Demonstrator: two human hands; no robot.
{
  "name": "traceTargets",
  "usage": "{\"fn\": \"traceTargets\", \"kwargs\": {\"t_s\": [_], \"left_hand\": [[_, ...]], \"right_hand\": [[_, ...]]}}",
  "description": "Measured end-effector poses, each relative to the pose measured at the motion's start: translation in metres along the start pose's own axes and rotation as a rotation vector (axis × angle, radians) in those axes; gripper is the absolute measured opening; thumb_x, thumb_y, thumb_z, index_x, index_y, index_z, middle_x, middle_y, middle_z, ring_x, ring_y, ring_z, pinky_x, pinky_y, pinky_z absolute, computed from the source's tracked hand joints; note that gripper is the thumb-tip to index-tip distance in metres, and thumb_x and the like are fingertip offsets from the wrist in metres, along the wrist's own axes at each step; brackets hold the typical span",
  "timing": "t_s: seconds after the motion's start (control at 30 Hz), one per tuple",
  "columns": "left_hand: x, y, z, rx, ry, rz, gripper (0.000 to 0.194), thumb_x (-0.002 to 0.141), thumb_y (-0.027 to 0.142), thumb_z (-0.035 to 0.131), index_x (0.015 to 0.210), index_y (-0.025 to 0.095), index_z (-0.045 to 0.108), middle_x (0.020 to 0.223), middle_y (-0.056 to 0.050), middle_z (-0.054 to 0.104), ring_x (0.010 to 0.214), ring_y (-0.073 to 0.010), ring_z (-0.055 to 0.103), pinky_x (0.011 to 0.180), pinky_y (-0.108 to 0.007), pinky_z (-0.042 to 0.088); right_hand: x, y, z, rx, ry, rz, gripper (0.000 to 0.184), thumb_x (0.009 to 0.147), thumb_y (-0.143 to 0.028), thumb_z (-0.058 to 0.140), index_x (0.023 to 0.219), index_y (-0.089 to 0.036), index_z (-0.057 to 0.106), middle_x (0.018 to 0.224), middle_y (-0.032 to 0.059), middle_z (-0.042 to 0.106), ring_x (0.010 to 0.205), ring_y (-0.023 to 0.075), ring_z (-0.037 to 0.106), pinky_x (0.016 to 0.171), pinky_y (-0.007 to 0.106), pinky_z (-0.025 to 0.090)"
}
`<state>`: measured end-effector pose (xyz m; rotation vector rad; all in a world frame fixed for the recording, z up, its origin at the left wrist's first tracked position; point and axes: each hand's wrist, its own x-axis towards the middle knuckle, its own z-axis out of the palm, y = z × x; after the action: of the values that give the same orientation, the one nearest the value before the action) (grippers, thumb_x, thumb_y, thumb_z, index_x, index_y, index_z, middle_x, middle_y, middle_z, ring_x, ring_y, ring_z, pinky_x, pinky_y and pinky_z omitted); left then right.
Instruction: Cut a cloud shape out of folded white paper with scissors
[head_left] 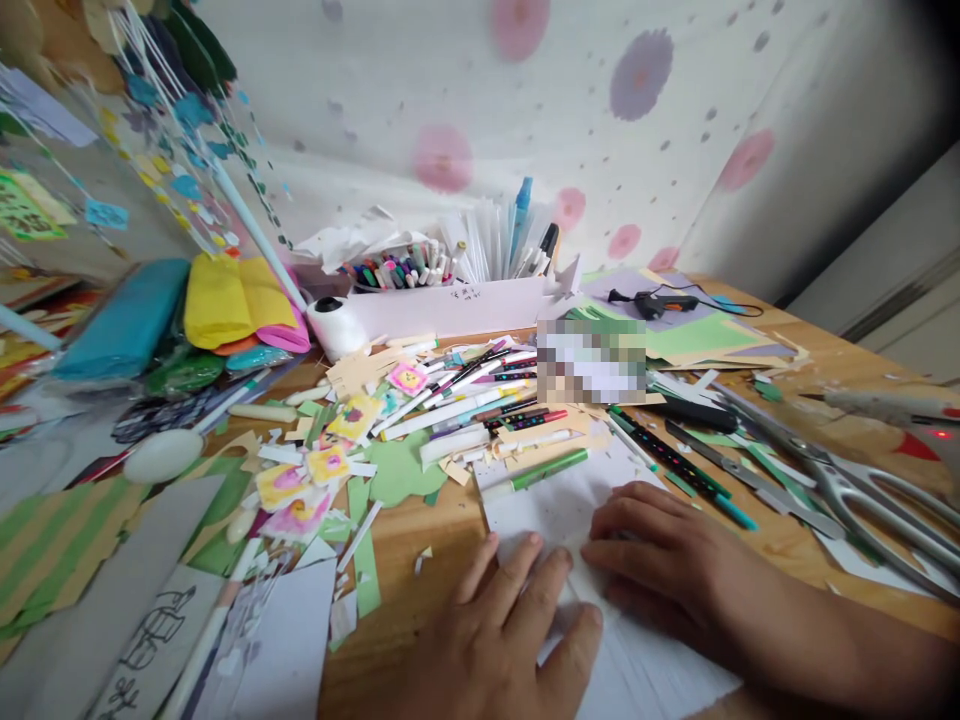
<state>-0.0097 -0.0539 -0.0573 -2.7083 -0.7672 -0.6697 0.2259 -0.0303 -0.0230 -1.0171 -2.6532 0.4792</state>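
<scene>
White paper (637, 650) lies on the wooden table in front of me, with layered edges or creases near its lower part. My left hand (510, 630) rests on it palm down, fingers spread. Just to the right, my right hand (667, 560) is bent over the same paper, fingers curled and close together; whatever is under its fingertips is hidden. Beyond both hands, a green marker (547, 470) lies across the top of the paper. Large silver scissors (832, 470) and a black dotted pen (667, 450) are to the right of my right hand.
Pens and paper scraps (465, 400) cover the table's middle. Behind stand a white pen box (465, 308) and a white roll (337, 328). Glue gun (664, 303) rests on coloured sheets at back right. Painted paper flowers (326, 465) and a white stick (217, 620) are at left.
</scene>
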Motion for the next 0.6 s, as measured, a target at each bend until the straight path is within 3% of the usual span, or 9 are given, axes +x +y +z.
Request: {"fn": "traceTargets", "kwargs": {"t_s": [0.13, 0.27, 0.6], "left_hand": [[-0.0018, -0.0022, -0.0008, -0.034, -0.089, 0.028, 0.033, 0.093, 0.025, 0.043, 0.124, 0.03, 0.053, 0.125, -0.006, 0.064, 0.115, -0.0266, 0.059, 0.09, -0.041, 0.053], [0.0007, -0.0019, -0.0017, -0.026, -0.07, 0.034, 0.031, 0.094, 0.025, 0.039, 0.12, 0.026, 0.056, 0.121, -0.008, 0.067, 0.112, -0.0288, 0.061, 0.087, -0.041, 0.055], [-0.0009, -0.0062, -0.002, -0.011, -0.182, 0.086, 0.032, 0.093, 0.028, 0.041, 0.122, 0.024, 0.055, 0.127, -0.01, 0.063, 0.115, -0.0291, 0.059, 0.088, -0.04, 0.055]], "right_hand": [[-0.0025, 0.0007, 0.0015, -0.021, 0.005, -0.001, 0.018, 0.093, -0.021, 0.051, 0.106, -0.021, 0.062, 0.1, 0.0065, 0.06, 0.092, 0.0199, 0.053, 0.082, 0.035, 0.044], [-0.0021, 0.0001, 0.0024, -0.039, 0.027, -0.017, 0.019, 0.092, -0.021, 0.05, 0.107, -0.021, 0.062, 0.1, 0.0073, 0.061, 0.092, 0.0203, 0.055, 0.083, 0.035, 0.044], [0.0004, 0.0008, -0.0073, -0.047, 0.015, 0.011, 0.019, 0.092, -0.019, 0.049, 0.105, -0.019, 0.063, 0.104, 0.0086, 0.062, 0.094, 0.0201, 0.054, 0.085, 0.035, 0.043]]}}
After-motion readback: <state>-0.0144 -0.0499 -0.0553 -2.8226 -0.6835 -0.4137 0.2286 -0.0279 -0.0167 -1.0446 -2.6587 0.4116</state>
